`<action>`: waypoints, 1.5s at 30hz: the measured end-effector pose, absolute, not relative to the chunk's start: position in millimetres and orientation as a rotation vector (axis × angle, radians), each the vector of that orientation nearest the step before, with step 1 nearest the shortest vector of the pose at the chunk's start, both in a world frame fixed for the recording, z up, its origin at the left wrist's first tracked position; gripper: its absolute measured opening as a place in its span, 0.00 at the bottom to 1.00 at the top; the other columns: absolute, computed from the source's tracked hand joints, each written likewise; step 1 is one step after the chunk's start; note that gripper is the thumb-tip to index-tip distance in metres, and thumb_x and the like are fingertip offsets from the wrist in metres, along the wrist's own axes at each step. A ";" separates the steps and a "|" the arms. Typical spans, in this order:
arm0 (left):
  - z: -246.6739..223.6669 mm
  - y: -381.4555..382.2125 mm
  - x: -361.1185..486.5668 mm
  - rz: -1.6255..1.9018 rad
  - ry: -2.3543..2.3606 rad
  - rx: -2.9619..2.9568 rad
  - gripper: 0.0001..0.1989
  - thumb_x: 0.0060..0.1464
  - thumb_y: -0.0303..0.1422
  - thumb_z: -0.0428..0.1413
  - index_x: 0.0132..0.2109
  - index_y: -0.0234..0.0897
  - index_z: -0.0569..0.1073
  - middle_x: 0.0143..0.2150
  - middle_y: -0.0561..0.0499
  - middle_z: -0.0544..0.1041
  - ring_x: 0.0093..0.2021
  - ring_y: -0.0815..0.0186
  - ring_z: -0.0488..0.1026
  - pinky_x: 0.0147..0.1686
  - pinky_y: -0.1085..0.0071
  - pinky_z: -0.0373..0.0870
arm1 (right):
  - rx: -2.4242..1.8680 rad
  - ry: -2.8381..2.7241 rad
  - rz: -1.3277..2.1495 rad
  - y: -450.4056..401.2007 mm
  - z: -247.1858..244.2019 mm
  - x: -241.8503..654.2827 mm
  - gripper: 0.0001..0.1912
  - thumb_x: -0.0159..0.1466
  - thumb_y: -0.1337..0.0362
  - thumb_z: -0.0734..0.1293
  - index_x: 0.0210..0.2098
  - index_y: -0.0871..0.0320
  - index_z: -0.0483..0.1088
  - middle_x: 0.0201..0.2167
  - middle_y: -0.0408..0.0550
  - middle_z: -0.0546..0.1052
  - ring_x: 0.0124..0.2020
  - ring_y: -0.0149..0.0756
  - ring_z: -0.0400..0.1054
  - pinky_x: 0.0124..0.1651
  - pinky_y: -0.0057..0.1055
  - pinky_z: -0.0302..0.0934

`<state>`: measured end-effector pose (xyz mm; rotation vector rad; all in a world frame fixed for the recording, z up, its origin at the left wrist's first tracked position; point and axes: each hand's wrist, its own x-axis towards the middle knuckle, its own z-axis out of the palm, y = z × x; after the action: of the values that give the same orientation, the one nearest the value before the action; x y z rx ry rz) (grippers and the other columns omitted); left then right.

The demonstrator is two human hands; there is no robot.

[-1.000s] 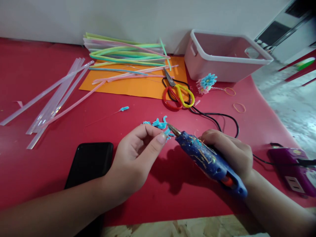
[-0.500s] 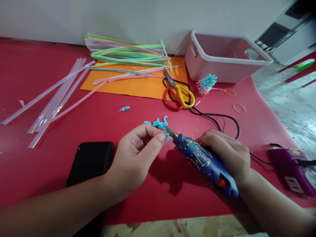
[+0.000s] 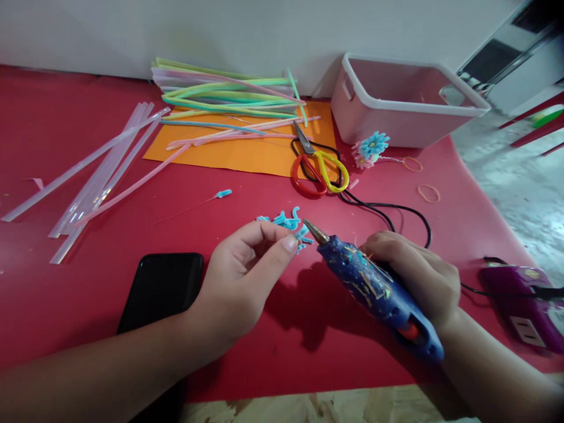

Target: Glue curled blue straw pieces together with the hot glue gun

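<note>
Between thumb and forefinger, my left hand [image 3: 247, 276] pinches a short blue pipe cleaner piece [image 3: 302, 231]. My right hand [image 3: 414, 273] is wrapped round a dark blue glue gun [image 3: 374, 288] with dried glue strands on its body. The gun's metal nozzle [image 3: 316, 231] points up and left, a small gap to the right of the held piece. Behind my left fingertips lie more blue pipe cleaner pieces [image 3: 286, 220] on the red table, partly hidden by the fingers. A thin stem with a blue fuzzy tip [image 3: 224, 193] lies farther back.
Scissors [image 3: 315, 167] and coloured pipe cleaners [image 3: 229, 94] lie on orange paper [image 3: 198, 158]. Clear glue sticks [image 3: 106, 170] are at left, a black phone [image 3: 163, 288] by my left wrist. A pink bin [image 3: 388, 126], a fuzzy flower [image 3: 373, 144], a black cord and a purple power box [image 3: 520, 299] stand right.
My right hand has drawn the glue gun back to the right, so its nozzle has come away from the blue piece. My left hand stays nearly still.
</note>
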<state>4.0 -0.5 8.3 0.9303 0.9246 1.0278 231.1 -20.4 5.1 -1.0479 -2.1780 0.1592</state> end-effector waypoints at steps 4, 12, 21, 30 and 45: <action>6.4 -0.5 3.5 1.036 0.900 0.930 0.08 0.63 0.30 0.59 0.33 0.38 0.76 0.23 0.59 0.65 0.24 0.75 0.59 0.25 0.78 0.57 | -1.097 -2.177 0.124 -20.1 0.4 233.7 0.06 0.70 0.69 0.61 0.38 0.55 0.67 0.25 0.44 0.74 0.25 0.34 0.68 0.29 0.32 0.63; 6.0 -2.0 2.3 1.025 0.911 0.945 0.10 0.63 0.30 0.59 0.31 0.38 0.72 0.23 0.59 0.64 0.24 0.75 0.59 0.26 0.79 0.58 | -1.031 -2.173 0.180 -20.0 -5.1 235.4 0.04 0.70 0.69 0.62 0.39 0.56 0.68 0.26 0.44 0.72 0.26 0.34 0.68 0.31 0.33 0.63; 8.1 -1.6 1.9 1.019 0.943 0.952 0.11 0.61 0.30 0.59 0.29 0.37 0.72 0.22 0.59 0.64 0.24 0.75 0.59 0.26 0.80 0.59 | -1.018 -2.221 0.186 -20.5 3.2 231.2 0.04 0.70 0.70 0.62 0.39 0.58 0.68 0.25 0.44 0.72 0.25 0.34 0.68 0.31 0.33 0.63; 8.5 -1.2 2.4 1.020 0.956 0.969 0.11 0.61 0.29 0.58 0.29 0.37 0.72 0.22 0.59 0.64 0.24 0.75 0.59 0.26 0.79 0.59 | -1.038 -2.237 0.189 -22.0 2.7 231.9 0.07 0.72 0.65 0.61 0.38 0.59 0.68 0.25 0.45 0.70 0.25 0.35 0.66 0.31 0.34 0.61; 8.8 -1.6 2.1 1.023 0.938 0.934 0.10 0.62 0.30 0.58 0.30 0.37 0.73 0.23 0.59 0.65 0.25 0.74 0.60 0.27 0.77 0.58 | -1.019 -2.228 0.196 -20.7 5.0 231.3 0.05 0.71 0.68 0.61 0.38 0.58 0.68 0.25 0.45 0.72 0.25 0.35 0.68 0.31 0.34 0.64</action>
<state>2.1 -1.6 8.8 0.9337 0.9380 1.0233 231.3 -20.7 5.0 -1.0191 -2.2279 0.1957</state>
